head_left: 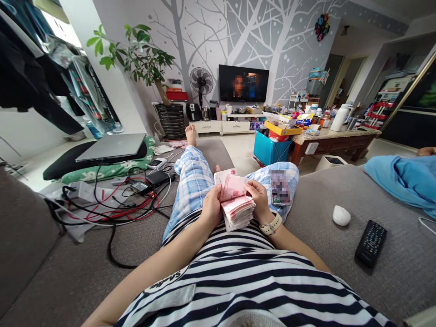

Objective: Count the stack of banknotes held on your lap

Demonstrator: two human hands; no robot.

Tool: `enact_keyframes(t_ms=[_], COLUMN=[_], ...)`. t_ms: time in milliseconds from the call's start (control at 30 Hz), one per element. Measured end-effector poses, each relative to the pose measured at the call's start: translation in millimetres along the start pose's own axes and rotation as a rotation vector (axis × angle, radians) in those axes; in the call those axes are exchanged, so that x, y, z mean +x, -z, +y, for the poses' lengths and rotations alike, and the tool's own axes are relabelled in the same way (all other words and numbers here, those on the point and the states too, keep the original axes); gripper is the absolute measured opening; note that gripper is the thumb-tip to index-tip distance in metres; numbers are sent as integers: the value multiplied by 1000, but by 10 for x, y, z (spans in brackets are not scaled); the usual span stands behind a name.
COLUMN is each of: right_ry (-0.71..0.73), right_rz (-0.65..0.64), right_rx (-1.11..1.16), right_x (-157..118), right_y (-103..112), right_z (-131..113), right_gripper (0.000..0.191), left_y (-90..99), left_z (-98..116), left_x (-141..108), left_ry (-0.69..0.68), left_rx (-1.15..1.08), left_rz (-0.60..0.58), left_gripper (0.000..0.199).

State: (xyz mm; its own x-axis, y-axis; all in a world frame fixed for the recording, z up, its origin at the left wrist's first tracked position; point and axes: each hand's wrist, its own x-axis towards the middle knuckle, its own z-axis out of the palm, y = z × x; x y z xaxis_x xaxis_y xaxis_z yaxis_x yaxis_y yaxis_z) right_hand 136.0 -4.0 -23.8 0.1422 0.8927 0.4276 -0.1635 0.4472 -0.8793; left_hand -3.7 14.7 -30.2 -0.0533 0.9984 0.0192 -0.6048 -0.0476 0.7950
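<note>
Pinching banknotes (238, 212) from their left side with left hand (211, 208) and from their right with right hand (260, 200), with grip closed in both.

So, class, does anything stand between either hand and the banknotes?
Nothing visible does: the left hand and the right hand both hold the banknotes directly. The phone lies on the right leg, off to the side.

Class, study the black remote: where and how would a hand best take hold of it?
Probably across the narrow middle of the remote, coming from above and pinching its two long edges. It lies flat on the sofa, button side up, so both long edges are exposed. The right hand is the nearer one, but is holding banknotes.
</note>
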Motion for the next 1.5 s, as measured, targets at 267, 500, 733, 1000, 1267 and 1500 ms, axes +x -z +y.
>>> enact_keyframes(t_ms=[267, 500, 733, 1000, 1267, 1500], right_ry=[11, 11, 12, 20, 15, -25], right_rz=[-9, -13, -12, -18, -24, -32], right_rx=[23, 22, 22, 21, 34, 91], right_x=[2, 9, 5, 8, 8, 1], right_y=[-5, -4, -7, -6, -7, -28], right_z=[-6, -7, -16, -23, -24, -17], right_gripper=[27, 27, 27, 26, 25, 26], left_y=[-31, -22, -61, -111, -103, -80], left_z=[26, 16, 51, 99, 89, 73], left_x=[-18, 5, -20, -59, -51, -57], left_ry=[-3, -8, -6, -5, -18, 12], left_rx=[1, 12, -1, -8, -10, -22], left_rz=[3, 25, 31, 59, 30, -5], left_gripper=[20, 22, 20, 17, 18, 22])
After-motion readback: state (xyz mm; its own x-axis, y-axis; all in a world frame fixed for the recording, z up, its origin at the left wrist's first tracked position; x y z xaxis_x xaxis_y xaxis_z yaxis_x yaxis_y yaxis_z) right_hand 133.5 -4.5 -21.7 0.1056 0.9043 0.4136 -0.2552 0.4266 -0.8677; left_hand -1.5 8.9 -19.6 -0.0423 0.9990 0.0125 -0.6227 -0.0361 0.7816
